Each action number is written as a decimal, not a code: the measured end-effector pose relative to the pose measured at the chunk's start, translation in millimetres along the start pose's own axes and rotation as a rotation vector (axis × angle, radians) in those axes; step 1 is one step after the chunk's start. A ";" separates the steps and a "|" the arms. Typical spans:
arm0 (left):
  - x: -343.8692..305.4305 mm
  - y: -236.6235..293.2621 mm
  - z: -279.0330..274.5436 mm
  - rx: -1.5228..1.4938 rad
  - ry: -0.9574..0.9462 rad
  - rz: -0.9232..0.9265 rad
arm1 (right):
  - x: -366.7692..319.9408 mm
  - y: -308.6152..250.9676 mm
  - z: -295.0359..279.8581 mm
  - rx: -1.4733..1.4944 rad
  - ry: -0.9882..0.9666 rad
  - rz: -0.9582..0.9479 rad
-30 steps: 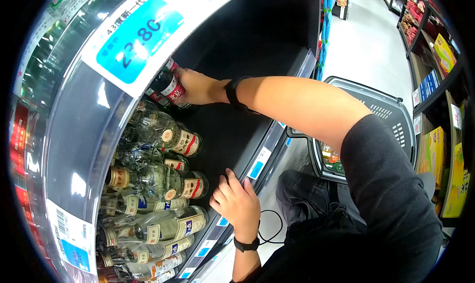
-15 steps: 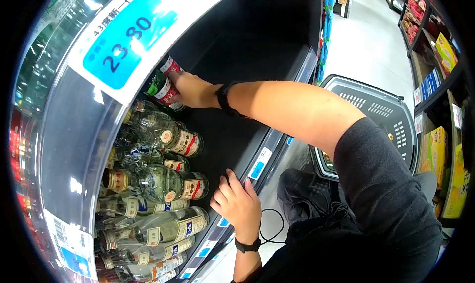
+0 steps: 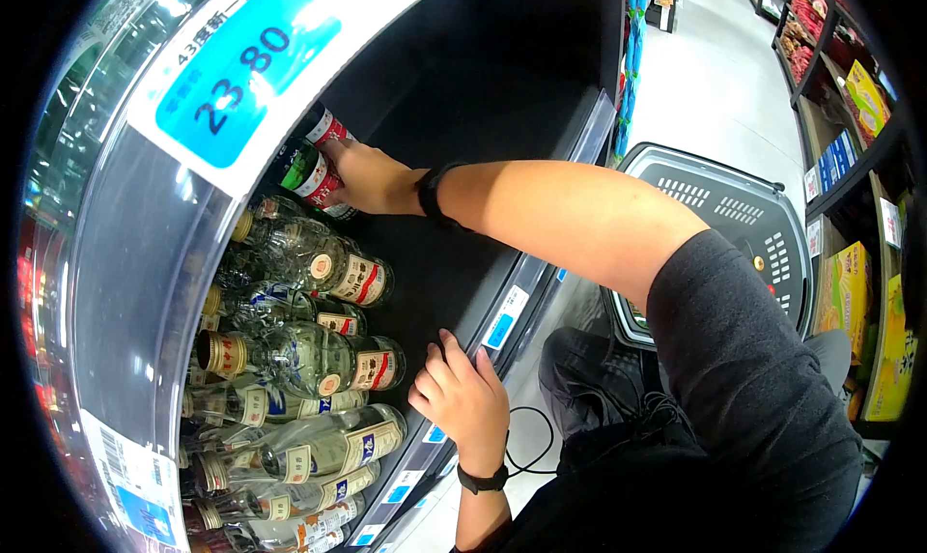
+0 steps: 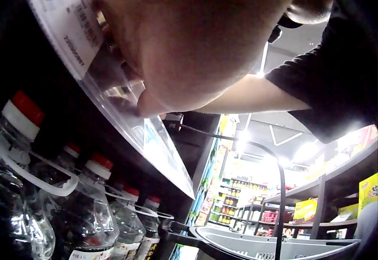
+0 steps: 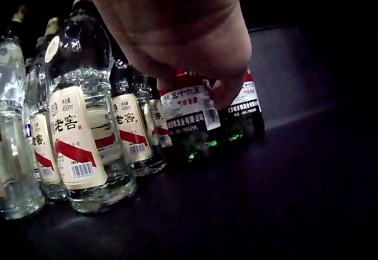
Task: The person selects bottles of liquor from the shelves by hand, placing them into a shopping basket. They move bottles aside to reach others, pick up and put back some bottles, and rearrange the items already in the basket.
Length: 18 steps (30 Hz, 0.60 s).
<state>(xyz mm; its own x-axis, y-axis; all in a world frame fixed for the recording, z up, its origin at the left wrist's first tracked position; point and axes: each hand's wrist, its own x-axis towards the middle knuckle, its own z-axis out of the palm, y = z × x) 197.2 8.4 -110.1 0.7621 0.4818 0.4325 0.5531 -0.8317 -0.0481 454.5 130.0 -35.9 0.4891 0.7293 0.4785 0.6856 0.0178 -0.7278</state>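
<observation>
My right hand (image 3: pixel 375 178) reaches into the dark shelf and grips a green glass bottle (image 3: pixel 311 176) with a red and white label. In the right wrist view the fingers come down around this bottle (image 5: pixel 190 106), and it stands upright on the shelf. A second green bottle (image 5: pixel 243 103) with a similar label stands right beside it. Clear liquor bottles (image 3: pixel 359 278) with cream labels stand on the other side. My left hand (image 3: pixel 463 394) rests at the shelf's front edge by the price tags, fingers loosely bent, holding nothing.
A large price tag (image 3: pixel 227 94) hangs on the upper shelf's clear front strip. Several more clear bottles (image 3: pixel 338 442) fill the near end. A grey shopping basket (image 3: pixel 772 181) stands behind my right arm. Large red-capped jugs (image 4: pixel 97 213) occupy a lower shelf.
My right hand has shifted slightly left with the green bottle in the head view, and more of the bottle's green glass shows. The left hand stays at the shelf edge.
</observation>
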 end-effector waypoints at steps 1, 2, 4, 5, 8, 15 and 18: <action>-0.1 0.2 0.0 0.000 0.000 0.000 | -0.8 -1.2 0.5 0.000 0.000 0.001; -0.4 0.1 0.0 0.000 0.003 0.002 | -2.3 -2.9 1.8 0.000 0.006 0.005; -0.4 0.0 0.4 0.002 0.009 0.007 | -2.1 -1.2 6.5 0.000 0.016 0.009; -0.5 0.0 0.6 0.003 0.003 0.004 | -1.7 -1.0 9.4 -0.001 0.034 -0.014; -1.8 -0.2 1.3 0.018 -0.014 0.000 | -5.0 -6.5 6.5 -0.016 0.033 -0.026; -2.7 -0.6 2.4 0.010 -0.007 0.002 | -7.1 -11.3 1.4 -0.061 -0.035 0.005; -2.6 0.1 2.2 -0.010 0.022 0.016 | -8.4 -13.1 -1.8 -0.052 -0.081 0.068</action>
<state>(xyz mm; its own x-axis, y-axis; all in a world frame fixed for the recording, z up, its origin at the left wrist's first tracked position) 196.0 7.7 -113.2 0.7632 0.4621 0.4518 0.5373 -0.8421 -0.0463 442.5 122.4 -29.5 0.4917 0.7804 0.3861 0.6803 -0.0675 -0.7298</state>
